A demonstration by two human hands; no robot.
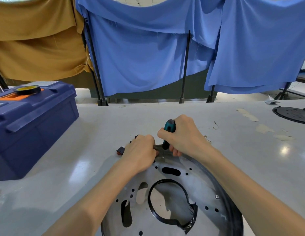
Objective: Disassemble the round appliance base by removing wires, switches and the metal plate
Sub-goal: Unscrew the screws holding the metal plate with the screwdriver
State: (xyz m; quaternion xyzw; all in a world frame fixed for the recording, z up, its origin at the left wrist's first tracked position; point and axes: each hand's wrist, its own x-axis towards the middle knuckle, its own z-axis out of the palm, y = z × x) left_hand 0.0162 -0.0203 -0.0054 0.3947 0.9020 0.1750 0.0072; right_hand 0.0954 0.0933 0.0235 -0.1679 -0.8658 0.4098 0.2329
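The round appliance base [233,212] lies flat at the near edge of the bench [191,111], near its middle. The black outer rim encircles a metal plate [196,181].

Metal plate: bare silver sheet, dull and scuffed, punched with small round holes and longer oval slots. A black ring [152,189] lines its large central opening – torn and crumpled at the lower right.

Right hand [182,137]: fingers wrapped tight around a screwdriver [169,127] with a teal and black handle, held upright, tip down at the far edge of the base.

Left hand [141,150]: knuckles up, fingers curled under at the far edge of the base, just beside the right hand. The hand itself hides what the fingers clasp, so the grip cannot be told.

Surroundings:
- A red rocker switch [120,149] lies on the bench just left of the left hand.
- A dark blue plastic toolbox [34,132] occupies the left edge; a roll of black tape [27,89] rests on its lid.
- A black perforated disc [293,114] sits at the right edge.
- Thin wire scraps [214,126] lie beyond the right hand.
- Blue cloth [148,57] and mustard cloth [37,48] hang on black stands behind the far edge.
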